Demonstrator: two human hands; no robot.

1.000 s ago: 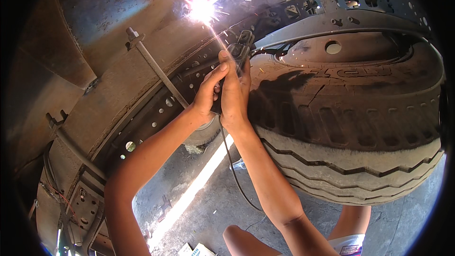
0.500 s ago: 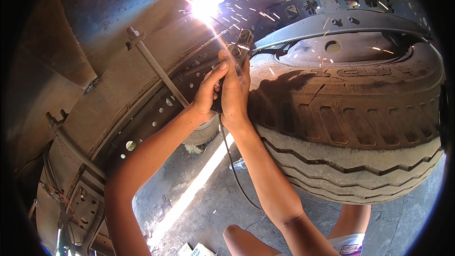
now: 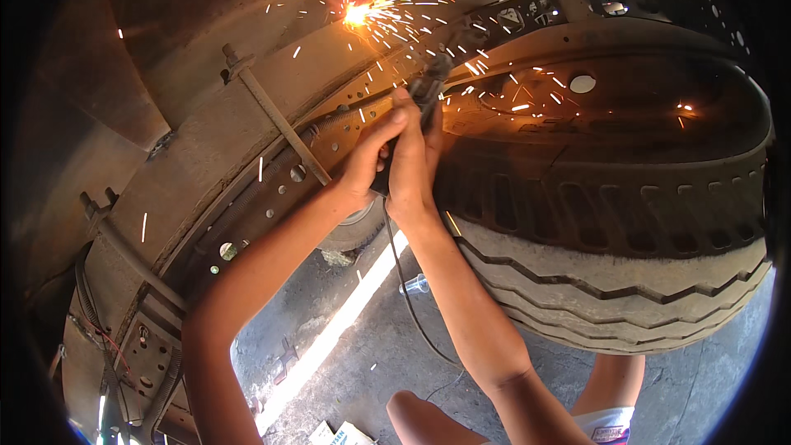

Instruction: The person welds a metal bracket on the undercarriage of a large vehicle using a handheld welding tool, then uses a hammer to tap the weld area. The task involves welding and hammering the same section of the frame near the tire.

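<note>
"Any containers?"
"Only a clear cup (image 3: 414,285), seemingly, on the grey floor (image 3: 692,379), just beside the thin dark cable (image 3: 396,255). Too small and far off for telling the contents."
"And writing?"
"Raised lettering along the sidewall of the big tyre (image 3: 610,288), too dim for reading. Also print on a pale card (image 3: 353,437) at the lower edge of view, plus a small label on the white clothing (image 3: 606,423) by the knee."
"Now the hands."
"Left hand (image 3: 361,166) and right hand (image 3: 409,163) pressed together, fingers of both clamped on the dark welding holder (image 3: 429,89). Held high above the floor, between the perforated frame rail (image 3: 272,214) and the tyre. Just beyond, at the rusty metal, a glowing orange spot (image 3: 357,15), spraying sparks over the tyre."
</note>
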